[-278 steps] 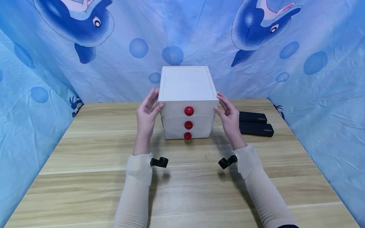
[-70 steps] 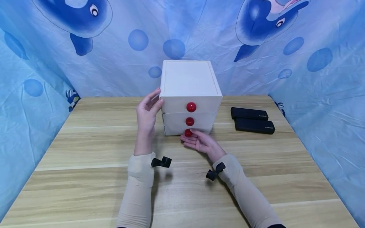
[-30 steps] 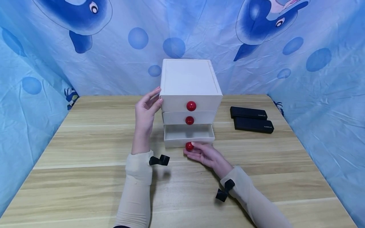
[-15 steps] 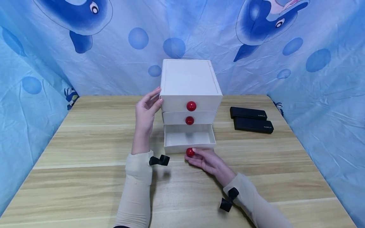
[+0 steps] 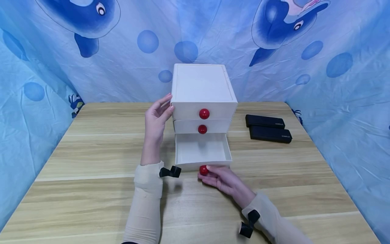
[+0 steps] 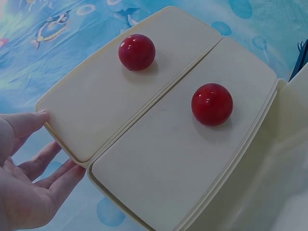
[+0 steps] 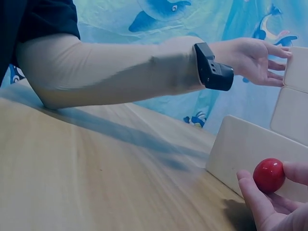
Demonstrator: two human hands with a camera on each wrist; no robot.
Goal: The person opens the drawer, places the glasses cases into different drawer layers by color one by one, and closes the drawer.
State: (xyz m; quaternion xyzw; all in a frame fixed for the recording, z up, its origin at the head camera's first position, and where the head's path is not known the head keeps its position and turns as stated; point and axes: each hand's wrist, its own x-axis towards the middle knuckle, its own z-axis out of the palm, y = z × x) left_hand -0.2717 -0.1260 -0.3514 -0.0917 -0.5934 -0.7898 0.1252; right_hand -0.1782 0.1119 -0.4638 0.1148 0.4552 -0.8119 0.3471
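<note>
A white cabinet (image 5: 199,83) with stacked drawers and round red knobs stands on the wooden table. Its bottom drawer (image 5: 199,149) is pulled far out, and its visible inside holds nothing. My right hand (image 5: 223,179) pinches the bottom red knob (image 7: 269,175) between thumb and fingers, low over the tabletop. Against the cabinet's left side rests my left hand (image 5: 156,117); its fingers are fairly straight, the thumb at the front edge. In the left wrist view, the top knob (image 6: 137,52) and middle knob (image 6: 212,104) sit on closed drawers.
Two flat black cases (image 5: 271,134) with small light lettering lie to the right of the cabinet, one partly behind the other. A blue dolphin-print cloth (image 5: 213,40) hangs behind and along both sides of the table (image 5: 91,189).
My right hand left the cabinet's right side, took the bottom knob and drew that drawer out towards me, further in each recent frame. The left hand stayed at the cabinet's left side.
</note>
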